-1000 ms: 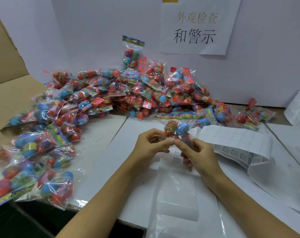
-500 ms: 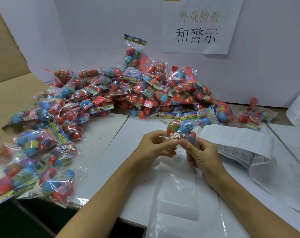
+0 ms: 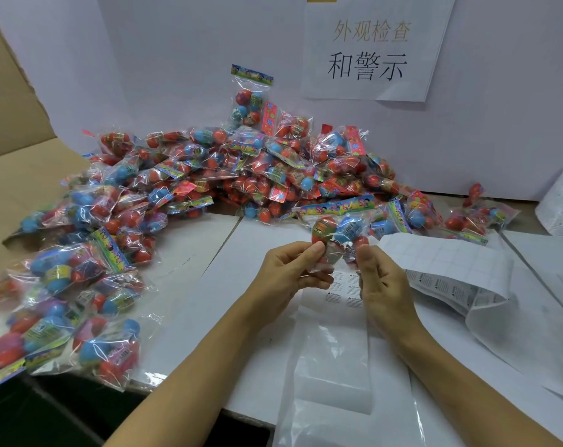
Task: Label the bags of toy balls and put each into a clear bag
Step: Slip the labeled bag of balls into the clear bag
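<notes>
One bag of red and blue toy balls (image 3: 338, 229) is held up above the table, between both hands. My left hand (image 3: 293, 272) pinches its lower left corner and my right hand (image 3: 381, 285) pinches its lower right part. Under the hands lies a stack of clear bags (image 3: 335, 379), reaching to the near table edge. A sheet of warning labels (image 3: 448, 272) lies curled to the right of my right hand. A big heap of ball bags (image 3: 241, 175) fills the back and left of the table.
A white wall panel carries a paper sign (image 3: 370, 50) with printed characters. Cardboard (image 3: 19, 162) stands at the far left. More label sheets (image 3: 560, 204) lie at the right edge. White table boards (image 3: 228, 259) show between the heap and my hands.
Both hands have lifted the ball bag slightly and drawn a little apart along its lower edge. The heap and the label sheet have not moved.
</notes>
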`<action>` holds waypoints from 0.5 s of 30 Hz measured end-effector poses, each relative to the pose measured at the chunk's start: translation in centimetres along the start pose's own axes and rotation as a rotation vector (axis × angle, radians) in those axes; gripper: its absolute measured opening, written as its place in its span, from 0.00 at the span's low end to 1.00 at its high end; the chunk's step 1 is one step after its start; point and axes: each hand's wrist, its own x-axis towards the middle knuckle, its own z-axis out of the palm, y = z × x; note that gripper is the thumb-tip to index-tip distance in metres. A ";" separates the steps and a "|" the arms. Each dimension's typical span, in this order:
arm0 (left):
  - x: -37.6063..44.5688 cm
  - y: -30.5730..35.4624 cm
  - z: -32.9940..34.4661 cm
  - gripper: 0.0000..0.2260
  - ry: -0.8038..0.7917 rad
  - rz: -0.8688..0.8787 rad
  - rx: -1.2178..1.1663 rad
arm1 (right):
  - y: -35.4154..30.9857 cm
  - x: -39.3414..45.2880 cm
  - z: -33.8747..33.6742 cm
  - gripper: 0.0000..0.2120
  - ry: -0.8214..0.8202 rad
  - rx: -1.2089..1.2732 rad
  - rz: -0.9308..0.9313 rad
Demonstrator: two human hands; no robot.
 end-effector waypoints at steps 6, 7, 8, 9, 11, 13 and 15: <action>-0.1 0.2 0.0 0.16 0.018 0.026 0.027 | -0.4 0.0 0.3 0.18 0.011 0.055 -0.018; -0.1 0.2 0.0 0.16 0.023 0.025 0.030 | -0.5 0.0 0.4 0.19 0.019 0.070 -0.021; -0.1 0.2 0.0 0.16 0.029 0.023 0.029 | -0.5 0.0 0.4 0.19 0.028 0.088 -0.021; -0.1 0.2 0.0 0.16 0.034 0.019 0.026 | -0.6 0.0 0.3 0.20 0.041 0.106 -0.021; -0.1 0.2 0.0 0.16 0.039 0.009 0.022 | -0.6 0.0 0.3 0.20 0.069 0.129 -0.034; 0.0 0.2 0.1 0.16 0.034 0.005 0.013 | -0.3 0.0 0.2 0.20 0.090 0.102 -0.042; 0.0 0.2 0.0 0.17 0.042 0.017 0.003 | 0.0 0.1 -0.1 0.21 0.105 0.083 0.000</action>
